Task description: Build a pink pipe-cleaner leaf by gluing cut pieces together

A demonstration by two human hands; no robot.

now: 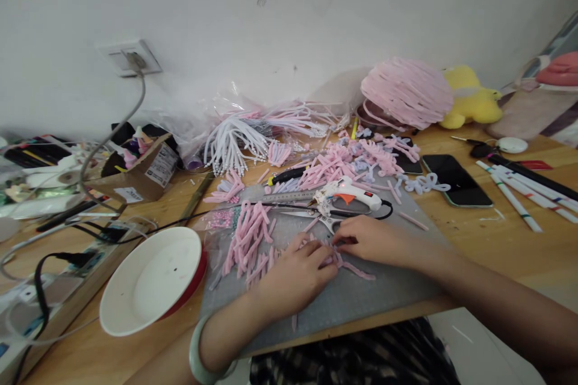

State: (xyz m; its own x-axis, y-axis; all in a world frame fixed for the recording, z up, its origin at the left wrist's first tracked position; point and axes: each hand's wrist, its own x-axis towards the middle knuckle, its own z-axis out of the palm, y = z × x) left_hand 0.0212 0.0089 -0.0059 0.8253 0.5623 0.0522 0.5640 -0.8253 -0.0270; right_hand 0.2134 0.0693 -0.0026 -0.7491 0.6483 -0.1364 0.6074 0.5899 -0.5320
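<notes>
Over a grey cutting mat, my left hand, with a pale green bangle on its wrist, curls its fingers around a pink pipe cleaner whose free end lies to the right. My right hand is closed in a pinch against the same pink piece, fingertips close to the left ones; its exact hold is partly hidden. Just beyond the hands lie scissors and a white hot glue gun with an orange trigger. A pile of cut pink pipe cleaners rests left of my left hand.
A white bowl stands at left by a power strip. Behind are bundled white pipe cleaners, a pink pipe cleaner heap and a cardboard box. A phone and striped sticks lie right. A black cable crosses the mat.
</notes>
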